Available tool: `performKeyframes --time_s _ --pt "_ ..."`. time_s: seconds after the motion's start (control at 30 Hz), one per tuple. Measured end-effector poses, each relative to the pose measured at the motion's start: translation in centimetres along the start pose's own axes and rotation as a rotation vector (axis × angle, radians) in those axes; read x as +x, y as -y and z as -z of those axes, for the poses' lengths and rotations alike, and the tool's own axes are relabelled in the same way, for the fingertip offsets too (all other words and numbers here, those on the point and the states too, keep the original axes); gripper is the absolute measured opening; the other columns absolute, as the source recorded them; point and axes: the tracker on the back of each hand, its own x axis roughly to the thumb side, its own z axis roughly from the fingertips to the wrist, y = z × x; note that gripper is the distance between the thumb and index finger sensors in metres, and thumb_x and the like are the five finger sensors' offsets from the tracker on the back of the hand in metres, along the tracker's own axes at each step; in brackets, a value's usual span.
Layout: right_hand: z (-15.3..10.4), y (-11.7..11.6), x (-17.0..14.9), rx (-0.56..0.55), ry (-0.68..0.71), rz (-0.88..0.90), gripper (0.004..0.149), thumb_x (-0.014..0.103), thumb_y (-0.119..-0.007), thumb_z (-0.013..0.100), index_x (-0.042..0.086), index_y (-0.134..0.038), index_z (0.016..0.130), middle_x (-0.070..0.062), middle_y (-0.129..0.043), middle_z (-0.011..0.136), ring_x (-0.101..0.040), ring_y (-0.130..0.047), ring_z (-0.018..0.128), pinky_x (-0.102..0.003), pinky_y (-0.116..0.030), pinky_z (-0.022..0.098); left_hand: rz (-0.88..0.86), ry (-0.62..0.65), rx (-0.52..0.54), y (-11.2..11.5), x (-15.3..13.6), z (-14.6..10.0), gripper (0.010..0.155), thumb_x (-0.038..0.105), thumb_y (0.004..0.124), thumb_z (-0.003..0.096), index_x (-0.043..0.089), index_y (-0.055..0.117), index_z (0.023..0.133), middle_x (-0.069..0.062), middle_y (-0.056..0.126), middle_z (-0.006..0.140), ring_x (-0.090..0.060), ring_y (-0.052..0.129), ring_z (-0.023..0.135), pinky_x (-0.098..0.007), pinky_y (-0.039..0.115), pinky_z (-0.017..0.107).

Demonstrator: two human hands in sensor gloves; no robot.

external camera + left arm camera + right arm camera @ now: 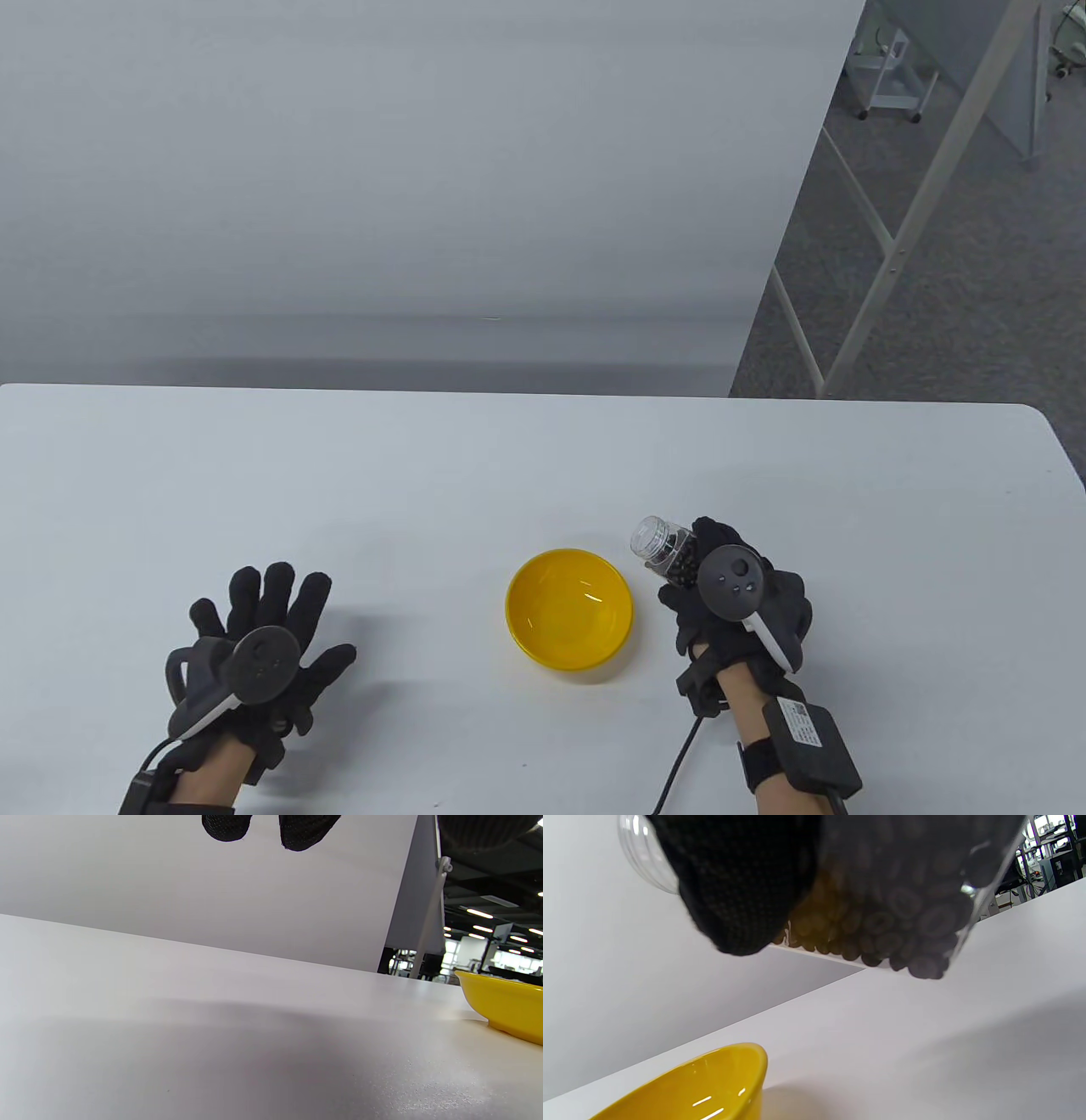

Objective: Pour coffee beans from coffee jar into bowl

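A yellow bowl point(568, 615) sits on the white table, with nothing visible inside. My right hand point(721, 594) grips a clear coffee jar point(664, 550) holding dark beans, lifted off the table just right of the bowl and tilted with its mouth toward the upper left. In the right wrist view the jar point(882, 921) is above the bowl's rim point(712, 1077), partly behind my fingers point(742, 887). My left hand point(263, 632) lies flat and empty with fingers spread, left of the bowl. The left wrist view shows its fingertips point(297, 832) and the bowl's edge point(505, 1005).
The white table point(424, 475) ends at a far edge, with a grey panel point(382, 170) behind it. Metal frame legs point(891, 255) stand on carpet at the upper right. Cables run off both wrists at the near edge.
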Motion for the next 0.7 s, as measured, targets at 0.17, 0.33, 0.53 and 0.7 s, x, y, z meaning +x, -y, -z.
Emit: performKeyframes --time_s 0.17,0.33,0.53,0.7 --pt "-0.1 -0.6 0.2 0.012 0.005 -0.068 0.091 0.036 -0.095 0.033 0.024 -0.027 0.093 -0.018 -0.041 0.100 -0.048 -0.054 0.090 -0.073 -0.042 0.064 -0.002 -0.002 0.000 0.0 0.0 0.0 0.092 0.079 0.058 0.0376 0.024 0.042 0.111 -0.021 0.033 0.114 -0.060 0.028 0.100 -0.083 0.020 0.051" --pt "-0.2 -1.0 0.6 0.018 0.015 -0.114 0.091 0.036 -0.095 0.032 0.024 -0.028 0.093 -0.018 -0.041 0.101 -0.048 -0.054 0.090 -0.073 -0.042 0.064 -0.006 -0.002 0.002 0.0 0.0 0.0 0.092 0.078 0.058 0.0378 0.024 0.042 0.111 -0.021 0.033 0.114 -0.060 0.027 0.100 -0.083 0.020 0.051" --pt "-0.5 -1.4 1.2 0.022 0.048 -0.207 0.091 0.036 -0.095 0.032 0.025 -0.028 0.093 -0.017 -0.042 0.101 -0.047 -0.054 0.091 -0.073 -0.042 0.064 -0.003 -0.004 -0.002 0.1 0.0 0.0 0.093 0.078 0.058 0.0377 0.024 0.042 0.111 -0.021 0.032 0.114 -0.060 0.027 0.100 -0.083 0.020 0.052" --pt "-0.7 -1.7 1.5 0.023 0.070 -0.275 0.091 0.035 -0.095 0.032 0.026 -0.028 0.093 -0.016 -0.042 0.101 -0.047 -0.054 0.091 -0.072 -0.042 0.065 -0.006 -0.006 -0.003 0.2 0.0 0.0 0.093 0.079 0.058 0.0377 0.024 0.042 0.111 -0.021 0.032 0.114 -0.060 0.027 0.100 -0.083 0.020 0.052"
